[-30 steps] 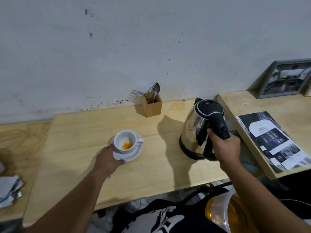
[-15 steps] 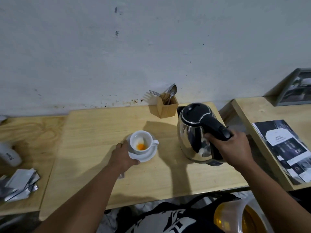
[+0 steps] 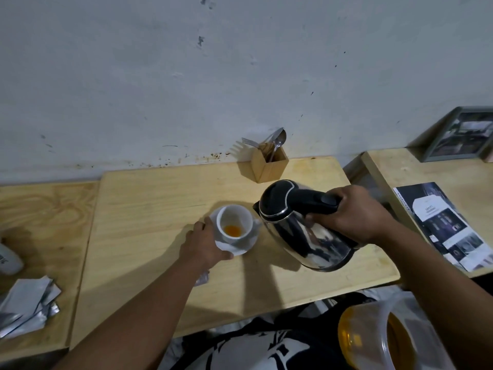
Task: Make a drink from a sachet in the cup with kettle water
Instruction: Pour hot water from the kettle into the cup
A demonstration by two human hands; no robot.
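A white cup [image 3: 234, 218] with orange powder at its bottom stands on a white saucer [image 3: 241, 248] on the wooden table [image 3: 149, 209]. My left hand [image 3: 204, 248] grips the saucer's near left rim. My right hand [image 3: 352, 217] holds the black handle of a steel kettle [image 3: 306, 236], which is lifted and tilted left, its spout right beside the cup's rim. No water stream is visible. A torn sachet piece [image 3: 201, 279] peeks out under my left forearm.
A wooden cutlery box [image 3: 269, 162] with spoons and a fork stands by the wall. Silver sachets [image 3: 26, 303] lie at the far left, next to a white container [image 3: 8, 259]. A brochure [image 3: 442, 222] and a framed picture [image 3: 461, 134] are on the right table. A plastic jar [image 3: 373, 337] sits below.
My right hand has lifted the kettle, carried it left and tipped its spout toward the cup. My left hand stays on the saucer.
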